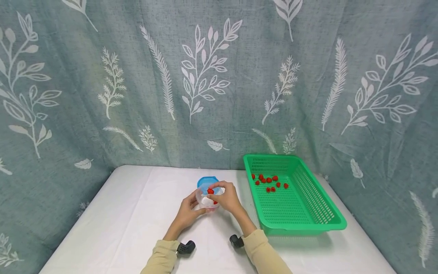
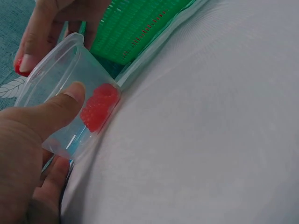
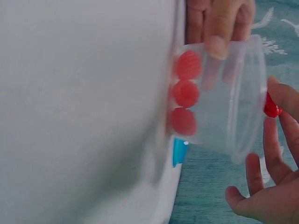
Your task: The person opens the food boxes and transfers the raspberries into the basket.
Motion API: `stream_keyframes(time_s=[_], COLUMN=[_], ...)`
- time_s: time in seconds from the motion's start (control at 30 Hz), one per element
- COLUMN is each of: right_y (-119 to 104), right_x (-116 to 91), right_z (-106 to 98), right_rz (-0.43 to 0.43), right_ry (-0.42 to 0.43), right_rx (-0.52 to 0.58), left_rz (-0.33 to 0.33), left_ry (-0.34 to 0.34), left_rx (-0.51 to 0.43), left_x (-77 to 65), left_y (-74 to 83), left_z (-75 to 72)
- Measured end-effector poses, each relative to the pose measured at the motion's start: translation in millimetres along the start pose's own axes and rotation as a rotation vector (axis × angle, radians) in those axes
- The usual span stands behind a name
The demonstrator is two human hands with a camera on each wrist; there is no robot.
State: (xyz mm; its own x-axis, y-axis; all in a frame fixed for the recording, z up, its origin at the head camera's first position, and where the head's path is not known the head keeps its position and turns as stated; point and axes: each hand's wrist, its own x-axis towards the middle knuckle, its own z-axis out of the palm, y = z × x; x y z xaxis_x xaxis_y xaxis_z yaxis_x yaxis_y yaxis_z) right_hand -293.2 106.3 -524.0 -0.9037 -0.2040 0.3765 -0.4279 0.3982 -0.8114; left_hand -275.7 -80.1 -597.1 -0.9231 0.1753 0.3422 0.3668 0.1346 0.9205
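Note:
A clear plastic cup (image 3: 215, 102) stands on the white table with several raspberries (image 3: 188, 93) at its bottom. My left hand (image 1: 187, 213) grips the cup from the left, its thumb (image 2: 56, 109) lying along the near wall and its other fingers round the far side. At the cup's mouth, my right hand (image 1: 227, 198) pinches one red raspberry (image 3: 272, 106) between thumb and fingertips. Just behind the cup lies a blue lid (image 1: 207, 181), partly hidden by the cup and the right hand.
To the right, a green perforated basket (image 1: 308, 224) holds several loose raspberries (image 1: 269, 180) toward its back left. A grey-green curtain (image 1: 239, 95) with white leaf prints hangs behind the white-covered table (image 1: 130, 205).

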Motion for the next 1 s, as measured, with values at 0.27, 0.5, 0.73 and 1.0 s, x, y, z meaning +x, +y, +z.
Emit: stream_keyframes(time_s=[0.27, 0.5, 0.73, 1.0], right_y=[-23.9, -55.6, -83.7, -111.6], right_x=[-5.6, -9.9, -17.7, -20.4], right_z=[-11.0, -31.3, -62.6, -111.0], right_rz=[-0.027, -0.127, -0.103, -0.084], right_ry=[-0.078, -0.129, -0.164, -0.181], right_rx=[0.020, 0.072, 0.177, 0.147], left_rz=[0.018, 0.036, -0.017, -0.012], left_ry=[-0.012, -0.020, -0.014, 0.012], left_rx=[0.011, 0.003, 0.003, 0.029], left_x=[-0.2, 0.9, -1.2, -1.2], left_y=[-0.6, -2.1, 1.4, 1.4], left_z=[0.3, 1.7, 4.1, 3.5])
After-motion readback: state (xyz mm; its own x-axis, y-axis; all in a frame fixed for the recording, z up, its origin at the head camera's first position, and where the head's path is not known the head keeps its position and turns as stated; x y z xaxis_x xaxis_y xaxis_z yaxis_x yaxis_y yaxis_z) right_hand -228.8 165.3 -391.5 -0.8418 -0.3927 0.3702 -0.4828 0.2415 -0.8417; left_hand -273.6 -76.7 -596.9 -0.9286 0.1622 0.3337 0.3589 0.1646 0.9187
